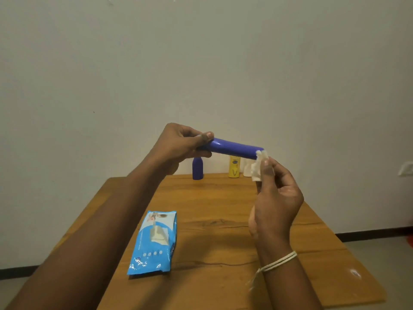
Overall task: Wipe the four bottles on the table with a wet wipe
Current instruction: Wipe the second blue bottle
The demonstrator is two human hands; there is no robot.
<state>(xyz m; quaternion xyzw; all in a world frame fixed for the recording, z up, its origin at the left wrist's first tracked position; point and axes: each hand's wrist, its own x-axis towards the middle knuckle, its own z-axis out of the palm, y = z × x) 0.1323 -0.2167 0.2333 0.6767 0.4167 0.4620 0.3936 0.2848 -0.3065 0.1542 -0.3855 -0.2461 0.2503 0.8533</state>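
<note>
Blue plastic runs between your hands: your left hand (183, 146) is closed around one end of a long blue bottle (237, 149), holding it lying nearly level in the air above the far half of the wooden table (223, 253). Your right hand (276, 198) pinches a crumpled white wet wipe (259, 165) between thumb and fingers, and the wipe touches the bottle's other end. At the table's far edge, against the wall, three more bottles stand upright: a shorter blue bottle (197, 170) to the left, a yellow bottle (234, 167) and just beside it a white bottle (247, 167), partly hidden behind the wipe. Nearer you, left of centre, the blue wipe packet (154, 242) lies flat with a sheet poking from its opening. A pale string bracelet (277, 264) circles your right wrist.
</note>
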